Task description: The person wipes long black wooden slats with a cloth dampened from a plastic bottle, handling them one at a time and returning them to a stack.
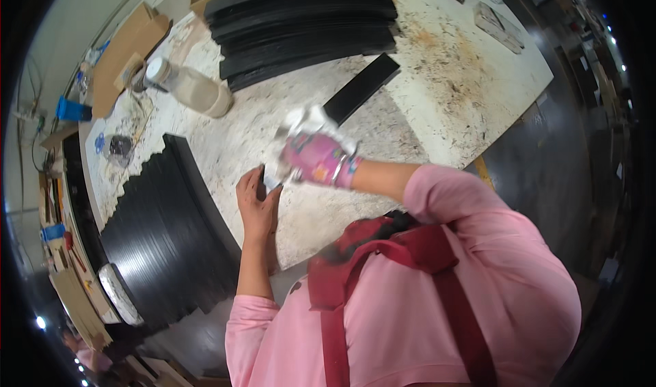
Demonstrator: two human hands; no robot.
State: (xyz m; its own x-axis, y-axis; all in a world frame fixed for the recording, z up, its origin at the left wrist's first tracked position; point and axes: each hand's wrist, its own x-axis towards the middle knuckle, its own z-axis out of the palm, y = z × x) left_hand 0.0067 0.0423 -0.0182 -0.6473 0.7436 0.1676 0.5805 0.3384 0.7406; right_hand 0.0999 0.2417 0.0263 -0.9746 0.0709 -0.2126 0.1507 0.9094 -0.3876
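My right hand (318,158), in a pink patterned glove, presses a crumpled white cloth (311,122) onto a flat black strip (362,88). The strip lies diagonally on the worktable, and its middle is hidden under the cloth and glove. My bare left hand (257,202) is at the strip's near end, thumb and fingers closed around its edges. A small pale, shiny patch shows between those fingers; I cannot make out what it is. The right hand and cloth are smeared by motion.
Stacked black strips lie at the back (301,28), with another stack (174,236) at the left. A clear bottle of cloudy liquid (195,89) stands on the stained white worktable (444,79). Cardboard (130,62) and a blue container (72,109) sit far left; a pale block (497,28) lies far right.
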